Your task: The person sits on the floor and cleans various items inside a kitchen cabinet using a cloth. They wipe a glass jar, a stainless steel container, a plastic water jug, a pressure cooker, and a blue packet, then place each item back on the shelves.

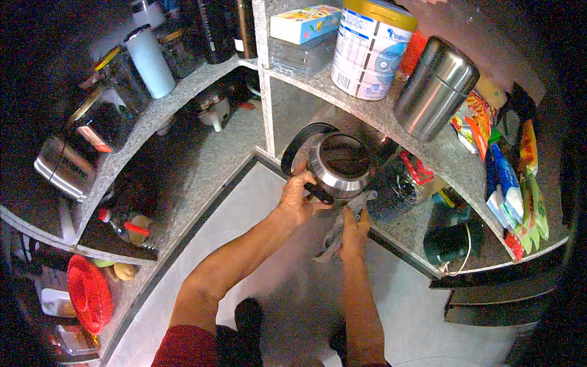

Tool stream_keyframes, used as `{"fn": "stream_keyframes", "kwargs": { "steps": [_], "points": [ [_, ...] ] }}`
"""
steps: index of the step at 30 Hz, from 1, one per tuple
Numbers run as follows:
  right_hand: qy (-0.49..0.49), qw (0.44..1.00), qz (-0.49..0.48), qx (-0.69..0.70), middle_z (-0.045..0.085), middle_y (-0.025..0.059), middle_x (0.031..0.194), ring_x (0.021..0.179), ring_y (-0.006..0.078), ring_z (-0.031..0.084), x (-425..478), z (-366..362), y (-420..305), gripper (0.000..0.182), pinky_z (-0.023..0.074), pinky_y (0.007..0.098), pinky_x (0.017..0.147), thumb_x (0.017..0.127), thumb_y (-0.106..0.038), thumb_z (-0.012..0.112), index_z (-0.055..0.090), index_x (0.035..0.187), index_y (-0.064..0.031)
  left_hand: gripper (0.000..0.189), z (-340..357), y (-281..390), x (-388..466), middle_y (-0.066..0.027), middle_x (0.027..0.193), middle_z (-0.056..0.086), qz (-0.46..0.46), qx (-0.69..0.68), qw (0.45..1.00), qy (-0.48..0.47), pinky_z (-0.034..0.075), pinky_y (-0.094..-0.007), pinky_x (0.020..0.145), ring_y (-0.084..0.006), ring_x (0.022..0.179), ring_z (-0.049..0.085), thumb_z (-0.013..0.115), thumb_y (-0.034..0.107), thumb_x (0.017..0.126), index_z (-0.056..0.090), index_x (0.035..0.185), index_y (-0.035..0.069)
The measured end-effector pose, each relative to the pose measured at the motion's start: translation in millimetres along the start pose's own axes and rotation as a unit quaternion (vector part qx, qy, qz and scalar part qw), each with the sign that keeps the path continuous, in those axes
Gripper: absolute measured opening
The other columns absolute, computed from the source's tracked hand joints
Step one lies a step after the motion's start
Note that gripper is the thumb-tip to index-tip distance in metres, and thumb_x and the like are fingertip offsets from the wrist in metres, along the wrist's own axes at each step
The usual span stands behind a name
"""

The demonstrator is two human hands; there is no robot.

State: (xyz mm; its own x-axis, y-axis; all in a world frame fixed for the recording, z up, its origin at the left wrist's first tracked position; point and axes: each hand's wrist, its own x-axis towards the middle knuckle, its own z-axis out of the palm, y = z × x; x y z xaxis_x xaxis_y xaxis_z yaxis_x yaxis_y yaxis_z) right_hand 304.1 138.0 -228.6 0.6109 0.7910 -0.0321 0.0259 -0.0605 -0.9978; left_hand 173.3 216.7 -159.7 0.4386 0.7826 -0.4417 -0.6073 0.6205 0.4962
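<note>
A steel kettle (pixel 340 176) with a dark lid and a big curved black handle is in the corner, in front of the lower shelf. My left hand (pixel 298 195) grips it at its near left side, by a black part. A crumpled grey cloth (pixel 335 234) is in my right hand (pixel 355 229), its upper end against the kettle's near right side. The kettle's underside is hidden, so I cannot tell whether it rests on anything.
Above to the right, a stone shelf (pixel 357 103) carries a large printed can (pixel 373 50), a steel vacuum flask (pixel 435 87) and snack packets. Jars and a light-blue bottle (pixel 150 62) stand on the left shelf. A red plastic basket (pixel 89 293) is lower left, a dark pot (pixel 451 243) lower right.
</note>
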Motion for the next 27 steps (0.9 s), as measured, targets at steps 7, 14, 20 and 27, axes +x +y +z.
{"fn": "stream_keyframes", "kwargs": {
  "steps": [7,14,20,27],
  "points": [
    [-0.039,0.990,0.117,0.067,0.041,0.0196,0.127,0.113,0.0275,0.043,21,-7,-28,0.072,0.0361,0.0358,0.093,0.078,-0.019,0.061,0.023,0.132,0.0072,0.078,-13,-20,55,-0.0066,0.119,0.038,-0.022,-0.015,1.000,-0.011,0.046,-0.0549,0.072,-0.0312,0.103,0.041,0.056,0.017,0.059,0.032,0.132,0.026],
    [-0.069,0.981,0.103,0.152,0.051,0.0147,0.113,0.098,0.0254,0.052,53,0,10,0.068,0.0437,0.0351,0.082,0.078,-0.017,0.061,0.025,0.131,0.0046,0.079,-5,-15,78,-0.0081,0.110,0.043,0.047,0.000,0.999,-0.016,0.046,-0.0551,0.074,-0.0297,0.095,0.047,0.054,0.012,0.061,0.028,0.135,0.027],
    [-0.062,0.960,0.138,0.235,0.054,0.0129,0.107,0.093,0.0239,0.054,58,11,5,0.064,0.0453,0.0338,0.078,0.077,-0.016,0.063,0.031,0.130,-0.0001,0.082,-3,-12,93,-0.0082,0.120,0.038,0.059,0.014,0.998,-0.017,0.044,-0.0569,0.076,-0.0317,0.106,0.042,0.055,0.013,0.061,0.026,0.136,0.027],
    [-0.086,0.980,0.122,0.133,0.055,0.0112,0.105,0.091,0.0221,0.054,63,5,15,0.056,0.0449,0.0331,0.077,0.076,-0.018,0.065,0.041,0.123,-0.0002,0.082,-11,-17,115,-0.0061,0.124,0.037,0.076,0.015,0.997,-0.032,0.045,-0.0560,0.075,-0.0296,0.109,0.042,0.055,0.017,0.060,0.026,0.136,0.026]
  ]
}}
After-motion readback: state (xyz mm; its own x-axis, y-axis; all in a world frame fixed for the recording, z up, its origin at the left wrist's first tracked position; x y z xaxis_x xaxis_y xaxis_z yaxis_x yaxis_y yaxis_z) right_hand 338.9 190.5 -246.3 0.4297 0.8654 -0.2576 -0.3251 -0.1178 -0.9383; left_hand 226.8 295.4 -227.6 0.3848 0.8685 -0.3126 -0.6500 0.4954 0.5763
